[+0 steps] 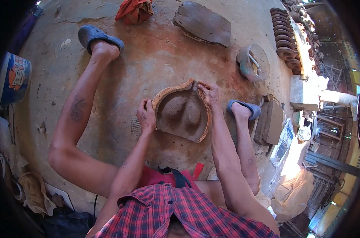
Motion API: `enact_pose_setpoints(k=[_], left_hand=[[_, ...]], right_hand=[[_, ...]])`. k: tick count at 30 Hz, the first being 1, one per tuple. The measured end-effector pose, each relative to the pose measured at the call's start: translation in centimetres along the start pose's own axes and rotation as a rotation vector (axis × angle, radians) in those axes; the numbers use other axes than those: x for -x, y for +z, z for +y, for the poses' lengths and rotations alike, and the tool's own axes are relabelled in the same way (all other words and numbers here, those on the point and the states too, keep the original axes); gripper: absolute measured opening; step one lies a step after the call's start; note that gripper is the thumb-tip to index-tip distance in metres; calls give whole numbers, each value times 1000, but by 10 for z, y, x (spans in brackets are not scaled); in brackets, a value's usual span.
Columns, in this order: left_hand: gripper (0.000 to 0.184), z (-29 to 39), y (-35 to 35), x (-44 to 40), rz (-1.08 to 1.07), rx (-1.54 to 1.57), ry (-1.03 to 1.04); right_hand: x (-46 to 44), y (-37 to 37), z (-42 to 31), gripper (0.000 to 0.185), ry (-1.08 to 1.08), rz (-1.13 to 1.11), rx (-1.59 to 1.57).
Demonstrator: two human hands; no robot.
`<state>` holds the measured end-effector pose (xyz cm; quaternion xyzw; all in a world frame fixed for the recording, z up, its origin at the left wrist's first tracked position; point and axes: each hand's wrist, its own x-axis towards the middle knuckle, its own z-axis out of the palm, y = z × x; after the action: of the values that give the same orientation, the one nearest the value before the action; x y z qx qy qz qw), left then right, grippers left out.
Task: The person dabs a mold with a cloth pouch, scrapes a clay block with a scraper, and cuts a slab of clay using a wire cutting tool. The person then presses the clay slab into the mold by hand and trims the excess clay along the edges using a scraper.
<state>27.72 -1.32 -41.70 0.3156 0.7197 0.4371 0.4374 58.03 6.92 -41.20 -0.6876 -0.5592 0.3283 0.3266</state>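
Note:
Between my legs lies a clay mold (182, 113) with a light brown, rough rim. Dark wet clay lines its inside, with two rounded bulges and a ridge between them. My left hand (146, 116) is at its left rim, fingers curled and thumb against the edge. At the upper right, next to the notch in the rim, my right hand (210, 94) is closed with its fingertips pinching the edge. The undersides of my fingers are partly hidden.
A clay slab (204, 23) lies ahead, beside a red cloth bundle (134, 11). A round basin (244, 63) stands to the right, near stacked clay blocks (269, 121). A blue bucket (17, 79) is at left; curved clay pieces (284, 35) line the far right.

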Motion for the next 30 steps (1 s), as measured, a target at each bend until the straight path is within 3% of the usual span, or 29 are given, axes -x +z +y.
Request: enact_pose_setpoints(k=[3,4,6,7,9,10,14,19,21,28,30], left_hand=[[27,-1,-1,0,-8,-12,-9],[28,1,-1,1,-14,-16,-11],[26,1,0,2,-10,-3,-10],[24,3,0,2,-5,11,-4],[26,4,-1,2,-5,-7,-6],[28,4,-2,2,-11,-27,-7],[28,4,-2,3,-18,-14,-9],[28,8,-2,4,0,-1,-2],[27,10,-3,4,0,-7,-7],[28,17,-4,7,12,-26,0],[28,13,-4,7,6,-19,1]], right_hand=[[-19,10,47,23,48,-2,-20],[-17,10,30,23,50,-7,-20],[-11,6,-31,19,-56,241,404],[-13,4,-36,19,-60,237,405],[-16,2,-40,20,142,245,-16],[-14,3,-38,20,143,237,-14],[-8,3,-18,22,16,166,68],[-2,4,-46,22,-150,150,262],[-3,5,-55,21,-106,-35,299],[-1,12,-71,21,-158,-31,367],[-3,19,-67,19,-346,89,491]])
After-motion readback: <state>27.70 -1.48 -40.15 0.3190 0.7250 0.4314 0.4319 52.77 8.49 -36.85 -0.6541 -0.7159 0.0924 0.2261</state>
